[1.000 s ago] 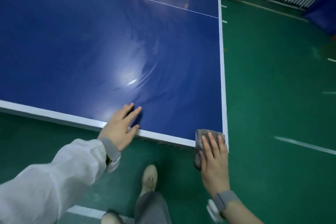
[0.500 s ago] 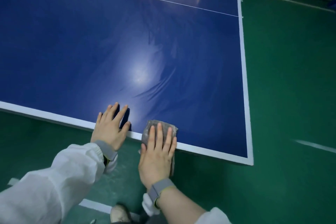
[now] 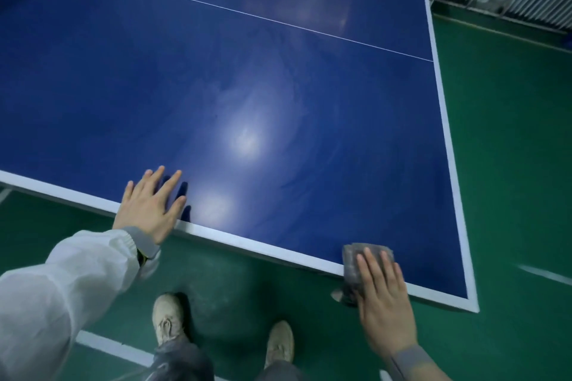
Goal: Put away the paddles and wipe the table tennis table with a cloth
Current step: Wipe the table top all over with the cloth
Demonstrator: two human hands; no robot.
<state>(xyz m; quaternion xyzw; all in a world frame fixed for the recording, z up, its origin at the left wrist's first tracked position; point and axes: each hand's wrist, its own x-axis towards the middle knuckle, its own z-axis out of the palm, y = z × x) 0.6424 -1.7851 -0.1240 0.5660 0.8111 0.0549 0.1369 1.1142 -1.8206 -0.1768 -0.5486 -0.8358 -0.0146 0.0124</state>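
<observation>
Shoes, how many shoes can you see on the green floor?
2. One shoe is on the floor below the left hand; the other shoe is further right, nearer the right hand pressing the cloth. Both are partly covered by trouser legs.

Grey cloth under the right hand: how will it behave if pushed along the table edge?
Probably floppy: the cloth drapes over the table rim, wrinkled. Likely light and thin; the flat right hand covers most of it. It may slide easily, since the blue top looks glossy.
</observation>
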